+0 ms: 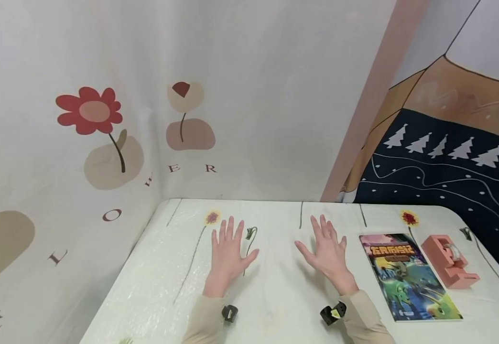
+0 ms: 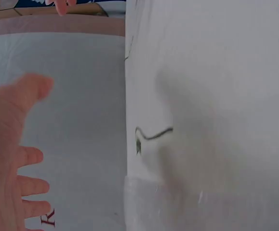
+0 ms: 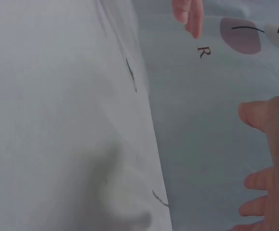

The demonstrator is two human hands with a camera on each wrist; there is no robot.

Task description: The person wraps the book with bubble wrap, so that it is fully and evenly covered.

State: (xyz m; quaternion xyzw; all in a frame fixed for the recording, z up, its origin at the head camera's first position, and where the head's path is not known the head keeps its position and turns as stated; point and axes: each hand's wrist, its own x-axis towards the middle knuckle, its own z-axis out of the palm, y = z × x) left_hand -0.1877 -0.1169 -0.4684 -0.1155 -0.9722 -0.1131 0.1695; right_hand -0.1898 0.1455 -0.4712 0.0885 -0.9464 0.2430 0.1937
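Both hands are held over a white table (image 1: pixel 275 306) printed with flowers, fingers spread and nothing in them. My left hand (image 1: pixel 228 255) is left of the middle, its thumb pointing toward the other hand. My right hand (image 1: pixel 329 253) mirrors it on the right, nearest to a colourful comic-style book (image 1: pixel 410 277) that lies flat. Beside that book stands a pink tape dispenser (image 1: pixel 447 263) with a clear roll in it. In the left wrist view the left hand (image 2: pixel 6 139) shows thumb and fingers apart, its shadow on the tabletop. The right wrist view shows the right hand (image 3: pixel 274 159) likewise spread.
A pale curtain (image 1: pixel 254 95) with printed flowers and letters hangs behind and left of the table. At the right is a dark cloth (image 1: pixel 439 167) with white trees. Clear shiny plastic film (image 1: pixel 146 282) covers the table's left part.
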